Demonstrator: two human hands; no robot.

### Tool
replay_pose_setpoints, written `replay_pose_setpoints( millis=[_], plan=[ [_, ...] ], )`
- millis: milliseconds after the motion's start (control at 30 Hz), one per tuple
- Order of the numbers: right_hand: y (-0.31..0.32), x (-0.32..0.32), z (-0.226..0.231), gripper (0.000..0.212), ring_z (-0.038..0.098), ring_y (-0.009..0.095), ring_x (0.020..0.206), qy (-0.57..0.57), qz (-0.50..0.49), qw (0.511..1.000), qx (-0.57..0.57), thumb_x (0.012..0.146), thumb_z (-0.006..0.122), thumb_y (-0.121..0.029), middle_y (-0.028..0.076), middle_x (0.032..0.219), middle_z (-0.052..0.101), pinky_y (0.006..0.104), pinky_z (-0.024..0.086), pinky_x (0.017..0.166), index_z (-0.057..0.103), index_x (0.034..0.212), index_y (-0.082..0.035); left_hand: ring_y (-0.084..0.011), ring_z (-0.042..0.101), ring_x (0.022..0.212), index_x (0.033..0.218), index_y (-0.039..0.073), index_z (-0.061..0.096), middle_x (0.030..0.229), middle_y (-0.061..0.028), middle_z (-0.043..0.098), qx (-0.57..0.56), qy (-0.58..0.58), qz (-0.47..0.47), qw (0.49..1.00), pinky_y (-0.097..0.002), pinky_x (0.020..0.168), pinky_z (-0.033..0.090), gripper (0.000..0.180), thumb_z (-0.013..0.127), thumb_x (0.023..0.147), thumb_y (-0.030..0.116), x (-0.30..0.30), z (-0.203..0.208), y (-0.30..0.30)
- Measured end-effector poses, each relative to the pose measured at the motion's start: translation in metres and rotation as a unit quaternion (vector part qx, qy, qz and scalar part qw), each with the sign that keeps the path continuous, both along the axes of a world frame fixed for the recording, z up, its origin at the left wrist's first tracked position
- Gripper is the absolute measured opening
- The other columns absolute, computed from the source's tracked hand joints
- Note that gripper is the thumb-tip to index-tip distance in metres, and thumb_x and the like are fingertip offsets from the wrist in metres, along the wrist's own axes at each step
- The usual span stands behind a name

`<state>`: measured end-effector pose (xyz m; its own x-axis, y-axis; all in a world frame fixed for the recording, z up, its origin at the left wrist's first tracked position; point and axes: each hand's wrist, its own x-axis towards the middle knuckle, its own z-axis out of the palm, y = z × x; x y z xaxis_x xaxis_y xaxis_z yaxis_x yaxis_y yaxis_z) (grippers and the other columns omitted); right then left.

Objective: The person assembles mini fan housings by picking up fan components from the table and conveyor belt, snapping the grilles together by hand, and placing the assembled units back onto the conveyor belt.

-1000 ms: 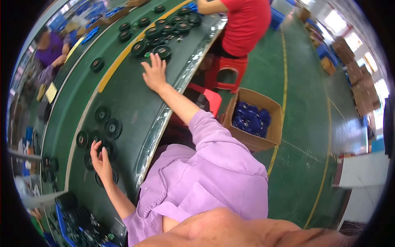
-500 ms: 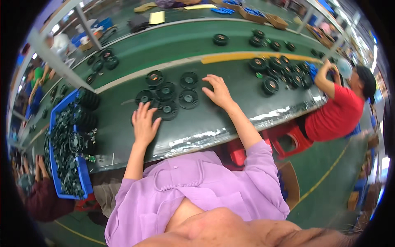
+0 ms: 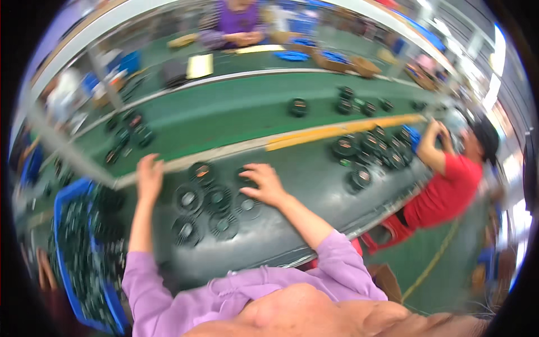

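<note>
Several black, round, finned wheels like fan impellers lie in a cluster on the dark green worktable, among them a near-left wheel (image 3: 187, 230), a middle wheel (image 3: 217, 199) and a far wheel (image 3: 202, 173). My left hand (image 3: 150, 177) reaches out left of the cluster, near the table's far edge. Its fingers are slightly blurred and apart, with nothing visible in them. At the cluster's right side, my right hand (image 3: 266, 184) has thumb and fingers spread around the edge of a partly covered wheel. Just below that hand lies another wheel (image 3: 247, 207).
A blue bin (image 3: 63, 247) packed with dark parts stands at left. More wheels (image 3: 370, 145) are piled at right, before a person in red (image 3: 443, 177). Beyond a yellow strip (image 3: 342, 130), a green belt (image 3: 230, 121) carries other wheels. Another person (image 3: 233, 25) sits across.
My left hand has moved off the near-left wheel, outward and away from me. My right hand has come in to the right-hand wheel. The view has shifted, showing more of the far side.
</note>
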<state>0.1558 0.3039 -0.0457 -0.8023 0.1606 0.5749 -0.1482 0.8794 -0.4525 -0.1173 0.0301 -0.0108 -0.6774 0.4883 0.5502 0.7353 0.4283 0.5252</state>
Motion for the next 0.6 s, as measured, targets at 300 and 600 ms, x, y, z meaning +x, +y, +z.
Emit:
replay_pose_setpoints(
  millis=[300, 600],
  plan=[
    [0.007, -0.01, -0.008, 0.028, 0.064, 0.025, 0.082, 0.048, -0.08, 0.967, -0.236, 0.086, 0.066, -0.024, 0.013, 0.092, 0.065, 0.0336, 0.05, 0.073, 0.062, 0.104, -0.002, -0.0378, 0.053, 0.116, 0.133, -0.001, 0.045, 0.128, -0.0216, 0.055, -0.182, -0.066, 0.291, 0.937, -0.0468, 0.096, 0.043, 0.066, 0.049, 0.091, 0.051, -0.283, -0.094, 0.021],
    [0.013, -0.02, 0.0, 0.028, 0.056, 0.013, 0.069, 0.02, -0.091, 0.932, -0.349, 0.084, 0.068, -0.024, 0.011, 0.076, 0.061, 0.0311, 0.047, 0.066, 0.061, 0.094, 0.001, -0.0249, 0.062, 0.085, 0.103, 0.0, 0.052, 0.093, -0.0133, 0.062, 0.023, -0.074, 0.053, 0.996, -0.0341, 0.078, 0.047, 0.021, 0.054, 0.095, 0.019, -0.214, -0.101, 0.034]
  ],
)
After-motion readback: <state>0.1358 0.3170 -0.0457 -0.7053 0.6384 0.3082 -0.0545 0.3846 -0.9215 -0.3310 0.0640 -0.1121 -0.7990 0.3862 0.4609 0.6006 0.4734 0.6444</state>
